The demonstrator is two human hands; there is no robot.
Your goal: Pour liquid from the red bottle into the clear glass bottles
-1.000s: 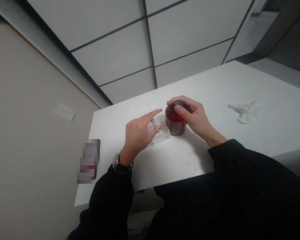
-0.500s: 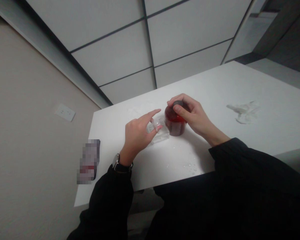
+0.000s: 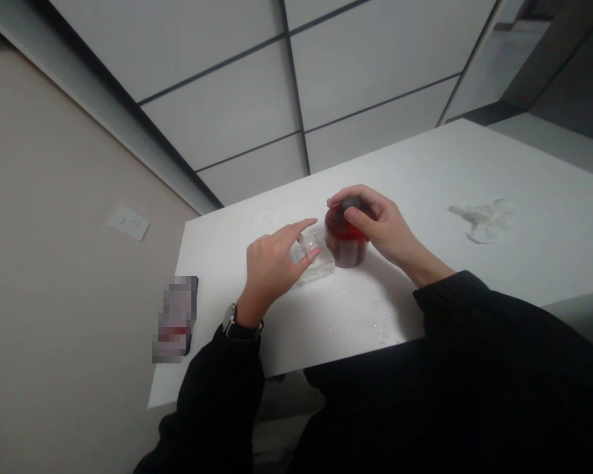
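Observation:
In the middle of the table, a red bottle (image 3: 346,249) with dark liquid and a black cap (image 3: 351,203) stands upright. My right hand (image 3: 375,214) is closed around its upper part, thumb near the cap. Left of it and close against it lies a clear glass container (image 3: 321,266), blocky with a rounded clear top (image 3: 308,243). My left hand (image 3: 273,266) grips this rounded top between thumb and fingers, its index finger stretched out over it. The back of that hand hides the container's left part.
A crumpled white tissue (image 3: 487,218) lies to the right on the white table (image 3: 534,263). A phone-like flat object (image 3: 178,319), blurred out, rests at the left edge. Water drops (image 3: 375,326) dot the near edge. A wall with a socket (image 3: 129,222) borders the left.
The red bottle and my right hand have shifted very slightly left. My left hand and the glass container look nearly the same.

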